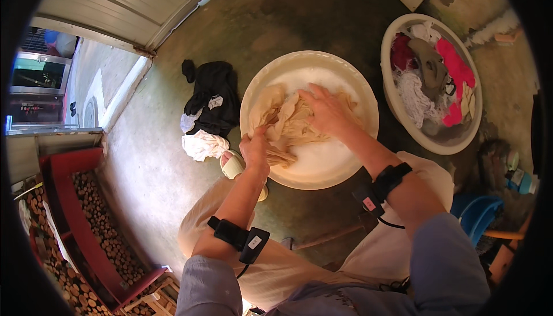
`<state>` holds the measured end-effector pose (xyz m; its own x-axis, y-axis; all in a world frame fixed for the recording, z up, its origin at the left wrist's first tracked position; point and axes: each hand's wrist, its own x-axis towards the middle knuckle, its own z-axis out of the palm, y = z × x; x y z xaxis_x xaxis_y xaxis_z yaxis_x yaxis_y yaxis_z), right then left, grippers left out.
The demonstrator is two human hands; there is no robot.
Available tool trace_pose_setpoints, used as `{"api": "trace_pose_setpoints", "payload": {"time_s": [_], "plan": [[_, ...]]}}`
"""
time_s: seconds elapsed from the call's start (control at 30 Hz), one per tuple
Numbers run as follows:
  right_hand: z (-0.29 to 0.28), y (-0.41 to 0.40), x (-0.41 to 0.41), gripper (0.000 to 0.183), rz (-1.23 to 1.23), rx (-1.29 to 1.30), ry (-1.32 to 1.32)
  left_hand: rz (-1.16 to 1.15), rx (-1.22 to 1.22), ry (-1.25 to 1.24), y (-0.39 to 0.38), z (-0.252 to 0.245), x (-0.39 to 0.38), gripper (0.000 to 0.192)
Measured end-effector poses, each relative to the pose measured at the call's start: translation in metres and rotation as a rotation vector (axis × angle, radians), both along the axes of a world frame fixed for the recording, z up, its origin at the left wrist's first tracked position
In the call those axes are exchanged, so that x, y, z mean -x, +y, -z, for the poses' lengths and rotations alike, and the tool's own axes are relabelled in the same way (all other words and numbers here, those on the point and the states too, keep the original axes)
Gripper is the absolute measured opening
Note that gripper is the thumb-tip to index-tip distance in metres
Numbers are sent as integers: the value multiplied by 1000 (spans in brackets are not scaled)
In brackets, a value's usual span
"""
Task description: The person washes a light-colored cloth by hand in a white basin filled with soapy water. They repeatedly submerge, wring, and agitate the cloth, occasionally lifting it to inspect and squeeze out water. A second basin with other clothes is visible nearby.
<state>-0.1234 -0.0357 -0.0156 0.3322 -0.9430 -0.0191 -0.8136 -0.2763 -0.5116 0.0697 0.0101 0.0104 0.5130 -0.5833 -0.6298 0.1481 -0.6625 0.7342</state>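
Observation:
A large cream plastic basin [309, 183] stands on the floor between my knees, with whitish, sudsy water in it. Wet beige cloth [293, 119] lies bunched across its left and middle parts. At the basin's left rim, my left hand [255, 148] is closed on a fold of this cloth. My right hand [325, 111] rests on the cloth near the middle, its fingers spread and its palm down. Part of the cloth is hidden beneath the right hand and forearm.
Left of the basin lie black clothes [216, 87] and a white cloth [204, 145], close to my slippered foot [232, 163]. A second tub [386, 74] at the right holds mixed laundry. A blue plastic object [477, 214] stands at the lower right; stacked firewood [103, 229] is at the lower left.

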Motion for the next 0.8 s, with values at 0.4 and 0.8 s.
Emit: {"api": "trace_pose_setpoints", "payload": {"time_s": [0.4,0.8], "plan": [[-40,13,-4,23,-198,-215,49,-227,187,307,-22,-8,-13,25],[-28,51,-15,22,-87,-1265,-999,-7,447,1034,-40,-72,-18,45]]}}
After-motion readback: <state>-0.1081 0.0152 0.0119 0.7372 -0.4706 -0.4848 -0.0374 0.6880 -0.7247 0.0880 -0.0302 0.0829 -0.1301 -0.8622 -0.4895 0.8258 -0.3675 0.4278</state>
